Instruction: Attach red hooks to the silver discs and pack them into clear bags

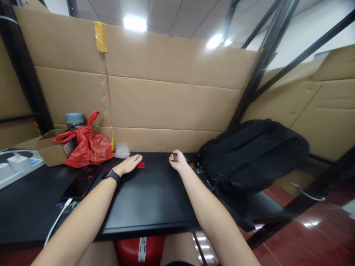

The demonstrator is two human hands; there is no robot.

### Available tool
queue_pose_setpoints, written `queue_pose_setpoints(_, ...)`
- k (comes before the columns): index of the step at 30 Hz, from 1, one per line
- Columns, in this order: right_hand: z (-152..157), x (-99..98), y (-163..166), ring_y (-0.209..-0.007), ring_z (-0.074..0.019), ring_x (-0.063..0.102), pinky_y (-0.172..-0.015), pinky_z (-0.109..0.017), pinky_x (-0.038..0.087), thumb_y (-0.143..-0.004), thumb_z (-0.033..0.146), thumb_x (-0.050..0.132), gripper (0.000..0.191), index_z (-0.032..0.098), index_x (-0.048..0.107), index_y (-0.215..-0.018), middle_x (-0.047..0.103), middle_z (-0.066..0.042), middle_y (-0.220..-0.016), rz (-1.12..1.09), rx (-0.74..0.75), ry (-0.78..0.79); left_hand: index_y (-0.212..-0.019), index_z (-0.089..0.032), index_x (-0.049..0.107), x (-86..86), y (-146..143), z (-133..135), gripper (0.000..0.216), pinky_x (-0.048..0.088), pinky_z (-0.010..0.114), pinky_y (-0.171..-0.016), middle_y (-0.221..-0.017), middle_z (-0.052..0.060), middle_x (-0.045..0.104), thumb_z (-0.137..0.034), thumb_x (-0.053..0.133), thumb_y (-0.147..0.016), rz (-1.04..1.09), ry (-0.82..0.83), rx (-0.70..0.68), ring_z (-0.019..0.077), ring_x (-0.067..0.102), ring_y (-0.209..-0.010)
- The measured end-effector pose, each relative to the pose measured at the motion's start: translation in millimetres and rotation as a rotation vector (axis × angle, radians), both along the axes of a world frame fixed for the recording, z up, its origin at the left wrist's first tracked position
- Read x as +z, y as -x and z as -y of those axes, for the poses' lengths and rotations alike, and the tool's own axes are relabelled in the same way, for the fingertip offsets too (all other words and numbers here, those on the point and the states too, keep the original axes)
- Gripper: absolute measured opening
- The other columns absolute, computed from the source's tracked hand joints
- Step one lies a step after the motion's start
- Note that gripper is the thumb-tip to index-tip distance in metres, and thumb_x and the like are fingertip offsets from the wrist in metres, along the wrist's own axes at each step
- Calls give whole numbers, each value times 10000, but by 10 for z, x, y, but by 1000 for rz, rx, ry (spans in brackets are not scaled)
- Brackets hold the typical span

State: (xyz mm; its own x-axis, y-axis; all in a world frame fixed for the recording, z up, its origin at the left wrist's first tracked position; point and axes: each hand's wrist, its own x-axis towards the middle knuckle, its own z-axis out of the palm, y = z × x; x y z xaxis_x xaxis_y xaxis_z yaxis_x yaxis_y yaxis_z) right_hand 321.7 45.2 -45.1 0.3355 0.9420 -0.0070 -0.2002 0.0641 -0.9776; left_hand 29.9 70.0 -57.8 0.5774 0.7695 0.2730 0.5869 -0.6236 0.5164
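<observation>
two forearms [91, 205]; left hand [129, 164] unclenched beside one red cord bundle [141, 165]; right hand [178, 160] curled, contents unclear.

The tabletop [149, 199] looks smooth, bag [91, 147] glossy plastic, backpack [257, 155] matt cloth.

- A creased cardboard partition [169, 88] stands behind the black surface [149, 212], a strip of yellow tape [100, 38] at its top edge.
- Black metal posts [253, 83] lean in at both sides.
- Pale ceiling panels [162, 16] carry bright lights [135, 23].
- A white wall [327, 24] shows upper right.
- Glossy red tiles [313, 236] cover the floor.
- Below the front edge sits a red seat [155, 249].
</observation>
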Motion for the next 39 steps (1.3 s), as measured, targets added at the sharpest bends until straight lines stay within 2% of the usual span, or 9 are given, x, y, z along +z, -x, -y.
queue_pose_setpoints(2, 9, -26, -8, -430, -80, 290, -395, -195, 310, -712, 240, 536, 251, 235, 303, -617, 330, 64, -513, 93, -19, 9, -1272, -199, 583, 6, -3, 9, 628, 431, 361, -1052, -1328, 96, 630, -624, 230, -975, 0, -10, -2, 249, 598, -1200)
queue_pose_setpoints(5, 56, -68, -17, -489, -101, 403, -472, -210, 369, -641, 168, 581, 153, 217, 441, -605, 436, 47, -528, 264, -12, -6, -1264, -195, 587, 15, -10, 21, 629, 435, 362, -1050, -1321, 98, 634, -625, 231, -973, -8, -18, 4, 251, 600, -1196)
queue_pose_setpoints(9, 112, -96, 22, -646, -137, 531, -662, -240, 432, -543, 73, 614, 128, 195, 586, -568, 584, 22, -600, 792, 122, -99, -1255, -198, 593, 31, -22, 37, 620, 429, 369, -1058, -1328, 101, 630, -626, 248, -968, -9, -18, 8, 256, 590, -1212)
queue_pose_setpoints(15, 135, -30, 86, -674, -143, 571, -656, -232, 416, -634, 117, 608, 86, 187, 651, -660, 642, 1, -668, 1169, 150, -205, -1279, -190, 575, 47, -24, 47, 637, 403, 372, -1086, -1353, 103, 611, -630, 239, -965, -29, 5, 14, 258, 566, -1248)
queue_pose_setpoints(18, 161, 12, 38, -659, -132, 565, -628, -221, 402, -640, 116, 621, 98, 185, 667, -693, 632, 9, -667, 1225, 197, -187, -1287, -192, 569, 46, -24, 47, 650, 390, 371, -1099, -1366, 102, 601, -641, 230, -962, -35, 10, 14, 256, 554, -1264)
queue_pose_setpoints(23, 214, 56, -66, -629, -122, 550, -604, -216, 395, -616, 120, 681, 151, 187, 698, -750, 600, 30, -640, 1293, 409, -98, -1286, -191, 570, 48, -23, 54, 649, 393, 371, -1099, -1364, 105, 603, -637, 225, -964, -40, -3, 14, 255, 555, -1264)
queue_pose_setpoints(27, 221, 84, -87, -622, -121, 557, -610, -215, 410, -620, 124, 696, 160, 182, 710, -769, 611, 28, -642, 1318, 458, -71, -1276, -188, 576, 48, -22, 53, 637, 396, 379, -1096, -1352, 108, 612, -628, 233, -967, -36, -3, 9, 259, 560, -1255)
queue_pose_setpoints(32, 219, 100, -72, -742, -153, 624, -686, -224, 444, -598, 134, 731, 187, 179, 722, -778, 688, -4, -751, 1351, 363, -114, -1292, -184, 566, 37, -21, 39, 661, 375, 372, -1117, -1372, 107, 596, -642, 226, -959, -41, 14, 16, 258, 544, -1273)
queue_pose_setpoints(39, 175, 24, -119, -766, -157, 651, -731, -235, 481, -594, 124, 718, 255, 169, 729, -844, 729, -20, -820, 1171, 231, -184, -1292, -198, 567, 48, -16, 48, 665, 374, 373, -1119, -1374, 94, 596, -657, 227, -950, -36, 28, 14, 258, 541, -1277)
